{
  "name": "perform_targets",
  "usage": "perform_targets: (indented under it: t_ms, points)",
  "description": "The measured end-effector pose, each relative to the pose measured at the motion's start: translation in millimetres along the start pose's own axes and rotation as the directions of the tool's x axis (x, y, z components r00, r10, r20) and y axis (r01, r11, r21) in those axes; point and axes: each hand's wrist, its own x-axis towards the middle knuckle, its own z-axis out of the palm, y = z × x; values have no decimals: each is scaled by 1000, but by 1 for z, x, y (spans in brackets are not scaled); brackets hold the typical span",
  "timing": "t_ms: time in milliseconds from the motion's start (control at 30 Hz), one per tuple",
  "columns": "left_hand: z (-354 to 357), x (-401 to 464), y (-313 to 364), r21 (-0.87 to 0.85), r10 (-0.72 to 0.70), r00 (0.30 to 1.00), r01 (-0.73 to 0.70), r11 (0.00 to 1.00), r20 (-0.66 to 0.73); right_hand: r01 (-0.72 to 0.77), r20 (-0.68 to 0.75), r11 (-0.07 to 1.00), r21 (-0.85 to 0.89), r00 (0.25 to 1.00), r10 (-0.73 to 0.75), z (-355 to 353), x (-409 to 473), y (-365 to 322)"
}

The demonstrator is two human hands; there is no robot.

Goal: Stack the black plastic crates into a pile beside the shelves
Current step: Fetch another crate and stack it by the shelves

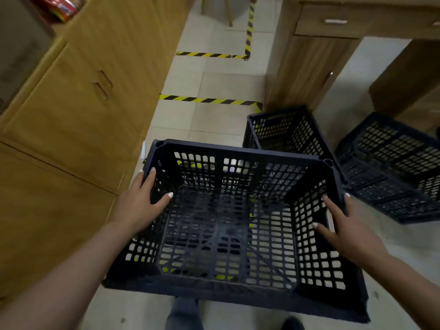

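black plastic crate up off the tiled floor, open top toward camera, mesh base and walls visible, floor and yellow tape seen through the holes. left hand gripping the crate's left wall near the top rim, thumb inside against the mesh, fingers over the rim and down the outside. right hand gripping the right wall same way, thumb inside, fingers wrapped over the rim. both hands holding the crate, one per side, forearms coming in from the bottom corners.

second crate on the floor just past the held one's far right corner, upright, open top, close to the foot of the wooden desk. third crate on the floor at right, tilted, mesh face turned up, near the second but cannot tell if touching. no pile yet, crates apart.

wooden cabinet along the left, two door handles showing, held crate's left side near its front. yellow-black hazard tape in strips across the floor ahead, more farther back forming a corner. drawer with a metal pull at top right of the desk. dark trouser leg and shoe tip under the crate's near edge.
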Motion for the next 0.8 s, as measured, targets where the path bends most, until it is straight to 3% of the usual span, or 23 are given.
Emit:
perform_targets:
  t_ms: [367, 800]
  points:
    - [-11, 97, -88, -48, 53, 993, -48, 998, 102, -50, -31, 997, 55, 998, 52, 20, 43, -111]
    - [7, 143, -122, -73, 60, 984, -48, 996, 170, -99, -43, 990, 98, 994, 104, 52, 71, -155]
